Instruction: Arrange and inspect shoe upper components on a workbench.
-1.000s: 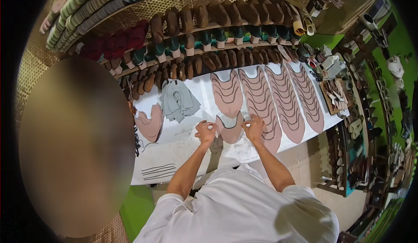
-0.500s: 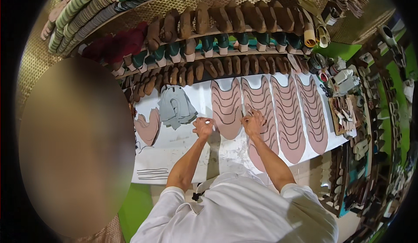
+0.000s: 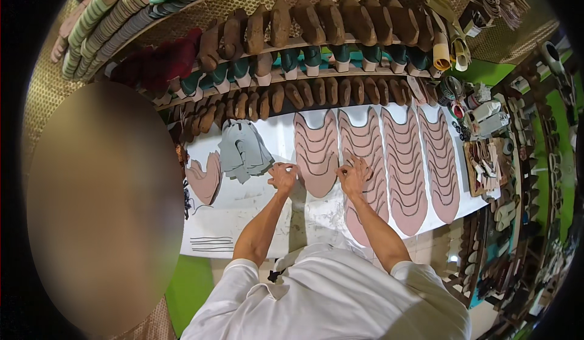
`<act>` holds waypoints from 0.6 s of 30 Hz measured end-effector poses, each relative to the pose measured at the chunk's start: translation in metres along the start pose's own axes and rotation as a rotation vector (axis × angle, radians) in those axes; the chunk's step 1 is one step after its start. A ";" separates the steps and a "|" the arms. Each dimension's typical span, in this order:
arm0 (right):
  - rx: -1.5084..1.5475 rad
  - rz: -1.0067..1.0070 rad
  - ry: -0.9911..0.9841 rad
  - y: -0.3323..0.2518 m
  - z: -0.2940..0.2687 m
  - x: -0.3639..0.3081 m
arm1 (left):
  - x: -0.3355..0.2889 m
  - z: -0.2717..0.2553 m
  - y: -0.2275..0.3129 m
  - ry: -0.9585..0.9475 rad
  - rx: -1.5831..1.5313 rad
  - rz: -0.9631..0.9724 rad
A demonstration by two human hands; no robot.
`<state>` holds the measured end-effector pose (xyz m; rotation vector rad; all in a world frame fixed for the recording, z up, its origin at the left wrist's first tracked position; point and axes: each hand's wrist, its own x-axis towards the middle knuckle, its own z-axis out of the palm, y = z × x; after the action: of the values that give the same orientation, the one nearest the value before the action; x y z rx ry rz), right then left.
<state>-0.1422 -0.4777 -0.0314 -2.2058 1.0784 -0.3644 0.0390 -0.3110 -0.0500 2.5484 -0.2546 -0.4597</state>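
My left hand (image 3: 283,177) is closed in a pinch just left of the nearest column of overlapping pink shoe-upper pieces (image 3: 319,183). On that column's other side my right hand (image 3: 355,174) also pinches, over the edge of the neighbouring column of pink pieces (image 3: 374,200). Whatever the fingertips hold is too small to make out. Dark lines trace the curved edges of the stacked pieces. Left of my left hand lies a pile of grey cut pieces (image 3: 244,151).
A white-covered table (image 3: 255,218) carries more pink columns (image 3: 406,175), loose pink pieces (image 3: 205,178), thin dark strips (image 3: 211,243) and a tangle of dark cords (image 3: 187,200). At the right sits a tray of small items (image 3: 483,164). Racks of brown shoe lasts (image 3: 331,23) stand behind.
Both hands stay pinched in nearly the same places. The view has shifted slightly. A tangle of dark cords now shows more at the table's left edge.
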 end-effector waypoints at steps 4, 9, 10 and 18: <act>0.025 -0.024 0.015 -0.001 -0.002 -0.001 | 0.001 0.000 -0.002 0.000 -0.015 0.002; -0.004 -0.016 0.006 -0.006 -0.005 -0.002 | 0.000 -0.001 -0.005 0.018 -0.030 0.007; -0.005 -0.018 0.006 -0.006 -0.005 -0.002 | -0.001 -0.001 -0.003 0.013 -0.025 0.004; -0.162 -0.191 0.050 -0.009 -0.003 -0.012 | -0.022 -0.006 -0.003 0.169 -0.013 0.164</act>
<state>-0.1456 -0.4650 -0.0230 -2.4642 0.9549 -0.4301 0.0215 -0.3000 -0.0403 2.5110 -0.3924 -0.1822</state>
